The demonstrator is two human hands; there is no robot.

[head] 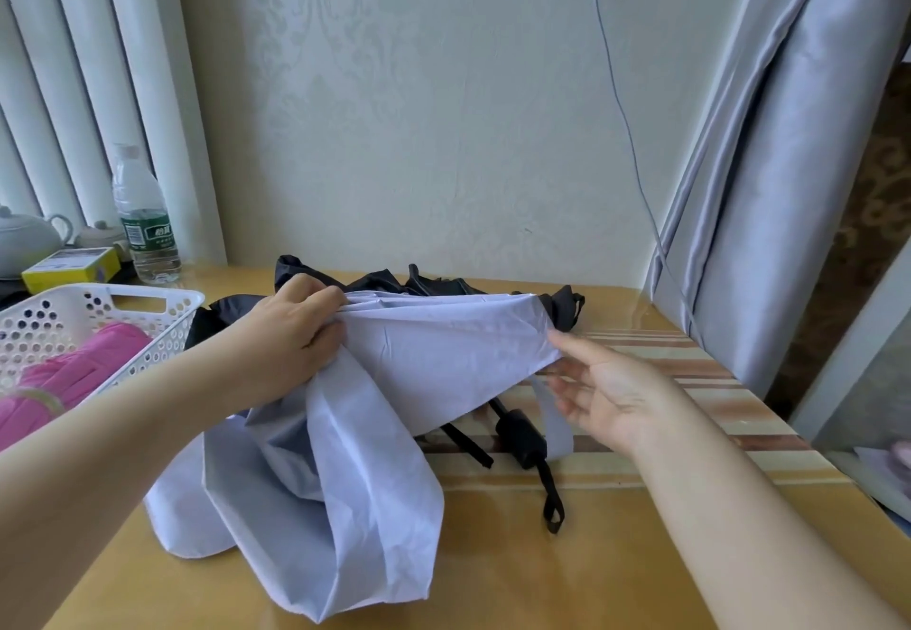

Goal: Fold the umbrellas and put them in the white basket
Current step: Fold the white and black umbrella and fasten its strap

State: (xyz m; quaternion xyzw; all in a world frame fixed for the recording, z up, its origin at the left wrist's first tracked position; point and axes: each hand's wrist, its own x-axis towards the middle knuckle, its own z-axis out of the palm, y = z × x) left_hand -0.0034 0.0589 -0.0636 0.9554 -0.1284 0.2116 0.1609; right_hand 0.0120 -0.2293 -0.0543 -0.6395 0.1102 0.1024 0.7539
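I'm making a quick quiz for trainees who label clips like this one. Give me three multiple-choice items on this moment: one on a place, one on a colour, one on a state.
1. Where is the folded pink umbrella?
A. in the white basket
B. on the striped mat
C. under the bottle

2. What colour is the canopy fabric being gathered?
A. red
B. pale lavender
C. green

3. How is the right hand?
A. fisted round the black handle
B. gripping the basket
C. open, fingers straight by the fabric's edge

Answers: 1 A, it lies inside the perforated basket. 2 B, the cloth gripped by the left hand is pale lavender. 3 C, the fingers are spread; the black handle lies untouched on the table.
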